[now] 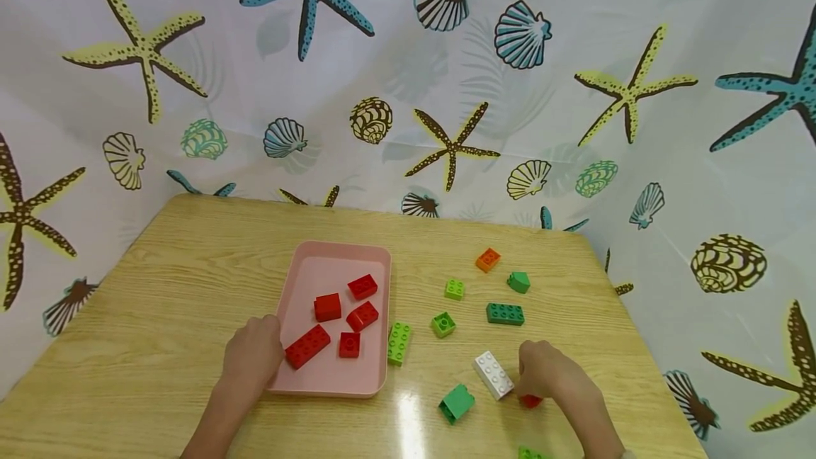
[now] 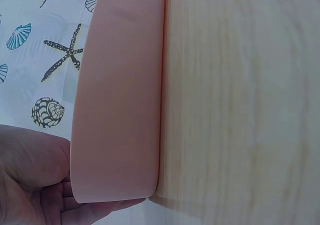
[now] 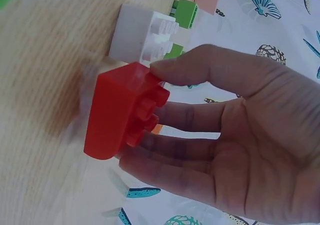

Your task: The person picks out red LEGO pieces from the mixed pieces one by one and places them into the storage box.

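Observation:
My left hand (image 1: 253,351) grips the left side of a pink tray (image 1: 315,380), near its front corner. The left wrist view shows the fingers curled round the end of the tray's tall side wall (image 2: 120,95). Several red bricks (image 1: 308,346) lie spread inside the tray. On the right, my right hand (image 1: 550,368) pinches a red toy building brick (image 3: 111,112) between thumb and fingers, low over the table. That brick has a rounded end, and its studs face the palm. Just left of it lies a white brick (image 1: 493,374), studs up.
Between tray and right hand lie a long lime brick (image 1: 399,343), small lime bricks (image 1: 443,324) and a green brick (image 1: 456,403). Farther back are a dark green brick (image 1: 505,314), a green sloped piece (image 1: 519,282) and an orange brick (image 1: 488,259). A patterned curtain (image 1: 382,76) surrounds the table.

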The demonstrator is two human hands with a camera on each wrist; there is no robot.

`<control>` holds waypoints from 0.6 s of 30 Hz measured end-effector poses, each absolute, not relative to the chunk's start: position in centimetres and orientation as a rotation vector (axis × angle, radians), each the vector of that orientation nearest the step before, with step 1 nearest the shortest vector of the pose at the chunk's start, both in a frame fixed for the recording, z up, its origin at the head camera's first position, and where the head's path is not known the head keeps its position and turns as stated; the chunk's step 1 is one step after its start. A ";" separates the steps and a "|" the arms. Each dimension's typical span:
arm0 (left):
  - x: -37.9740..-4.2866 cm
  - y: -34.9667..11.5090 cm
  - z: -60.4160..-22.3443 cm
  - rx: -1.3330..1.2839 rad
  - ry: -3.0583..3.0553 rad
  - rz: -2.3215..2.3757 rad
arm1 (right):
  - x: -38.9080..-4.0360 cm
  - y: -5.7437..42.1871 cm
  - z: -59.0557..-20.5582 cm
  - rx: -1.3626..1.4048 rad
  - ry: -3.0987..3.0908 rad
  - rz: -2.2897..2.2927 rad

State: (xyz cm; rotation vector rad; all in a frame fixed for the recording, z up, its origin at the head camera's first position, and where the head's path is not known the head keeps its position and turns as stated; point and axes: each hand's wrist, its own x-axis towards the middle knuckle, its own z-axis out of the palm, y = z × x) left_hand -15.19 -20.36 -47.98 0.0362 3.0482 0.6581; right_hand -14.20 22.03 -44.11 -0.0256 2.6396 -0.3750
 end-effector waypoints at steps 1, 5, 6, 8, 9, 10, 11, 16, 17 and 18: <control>-15.2 -20.4 -47.9 0.036 3.047 0.657 | -14.2 22.0 -44.0 -0.028 2.646 -0.381; -15.2 -20.3 -47.8 0.034 3.040 0.660 | -14.5 21.7 -43.6 -0.051 2.669 -0.398; -15.2 -20.3 -47.8 0.034 3.040 0.660 | -14.5 21.6 -43.5 -0.062 2.675 -0.406; -15.2 -20.2 -47.7 0.034 3.042 0.660 | -14.7 21.4 -43.3 -0.085 2.686 -0.427; -15.2 -20.2 -47.7 0.033 3.042 0.662 | -14.8 21.2 -43.3 -0.097 2.692 -0.442; -15.2 -20.2 -47.8 0.031 3.042 0.663 | -14.9 21.0 -43.2 -0.113 2.702 -0.457; -15.2 -20.2 -47.8 0.029 3.042 0.663 | -15.0 20.8 -43.1 -0.132 2.707 -0.465; -15.2 -20.2 -47.8 0.016 3.029 0.649 | -15.5 19.3 -42.5 -0.250 2.736 -0.477; -15.1 -20.3 -47.8 0.014 3.027 0.645 | -15.6 18.9 -42.3 -0.271 2.734 -0.480; -15.1 -20.3 -47.8 0.013 3.027 0.640 | -15.7 18.5 -42.2 -0.295 2.736 -0.481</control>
